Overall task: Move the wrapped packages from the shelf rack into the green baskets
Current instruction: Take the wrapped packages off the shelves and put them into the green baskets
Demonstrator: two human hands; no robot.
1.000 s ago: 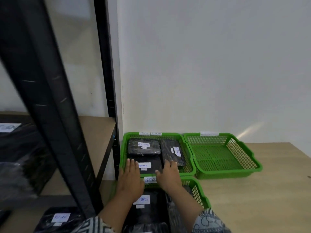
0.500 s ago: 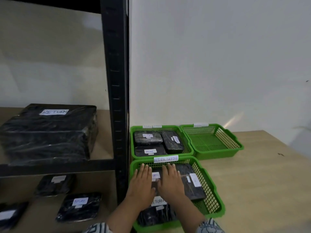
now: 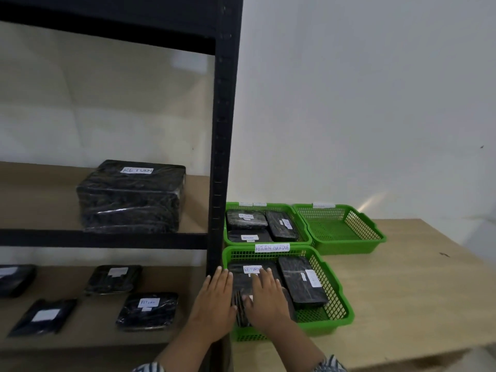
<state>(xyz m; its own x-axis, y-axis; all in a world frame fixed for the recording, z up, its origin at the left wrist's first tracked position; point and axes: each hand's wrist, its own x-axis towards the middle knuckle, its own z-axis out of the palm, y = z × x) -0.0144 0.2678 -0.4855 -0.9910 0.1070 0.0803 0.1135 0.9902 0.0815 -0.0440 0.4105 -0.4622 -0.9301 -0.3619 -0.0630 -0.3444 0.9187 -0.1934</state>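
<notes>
My left hand (image 3: 214, 302) and my right hand (image 3: 264, 296) lie flat, fingers apart, on black wrapped packages in the near green basket (image 3: 338, 291) labelled "RETURN OVERDUE". Beside my right hand lies another package (image 3: 300, 280) in that basket. The far left green basket (image 3: 304, 232) holds three packages. The far right green basket (image 3: 341, 226) has nothing in it. On the black shelf rack (image 3: 222, 157) a large package (image 3: 131, 197) marked "RETURN" sits on the upper board. Several small packages lie on the lower board, one (image 3: 147, 310) nearest my left hand.
The baskets stand on a light wooden table (image 3: 402, 296) against a white wall. The rack's black upright post stands just left of the baskets, close to my left hand. The table's right edge drops off at the far right.
The view has drawn back and up, showing more of the rack and its lower board. Both hands have stayed flat on the packages in the near basket, sliding slightly toward me.
</notes>
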